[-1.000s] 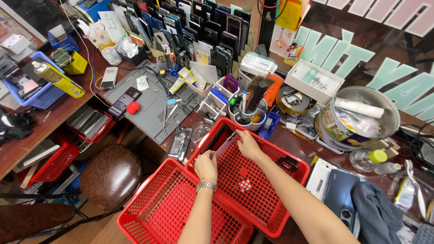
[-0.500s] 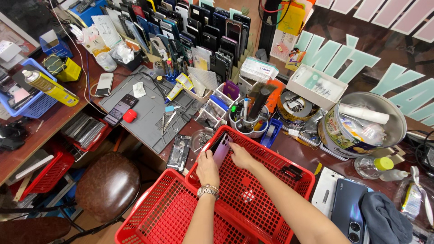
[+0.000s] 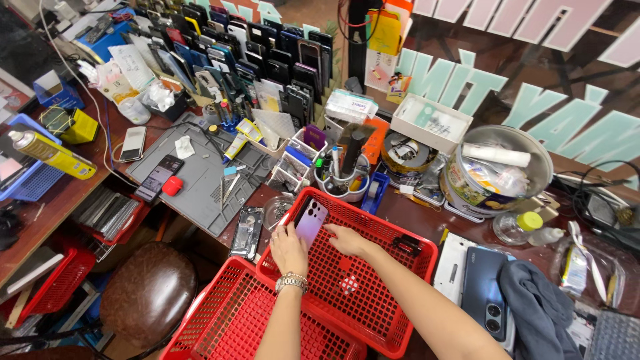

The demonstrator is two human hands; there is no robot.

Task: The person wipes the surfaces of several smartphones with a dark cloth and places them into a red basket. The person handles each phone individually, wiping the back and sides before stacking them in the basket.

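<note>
**Phone held at the far corner of the upper red basket**

The phone (image 3: 311, 222), lilac-backed with its camera cluster uppermost, stands tilted inside the upper basket (image 3: 400, 313), close to that basket's far left corner. The left hand (image 3: 288, 248) has its grip closed on the phone's lower left edge; a metal watch (image 3: 291, 282) sits on that wrist. The right hand (image 3: 348, 240) lies just right of the phone, fingers curled toward its lower edge. Whether it actually grips the phone cannot be told from this angle. Judged from the tilt, the phone is propped back outward so its rear face can be seen.

The upper basket rests at an angle on a second red basket (image 3: 227, 327), nearer the person, apparently stacked to save room on the crowded bench (image 3: 413, 213). Just beyond the upper basket's far rim stand a tool cup (image 3: 343, 180) and a glass dish (image 3: 275, 211). Left of it, a dark phone body (image 3: 247, 232) lies flat at the edge of a grey work mat (image 3: 200, 180). Right of it, another phone (image 3: 483, 290) lies face down beside a grey cloth (image 3: 537, 313).
</note>
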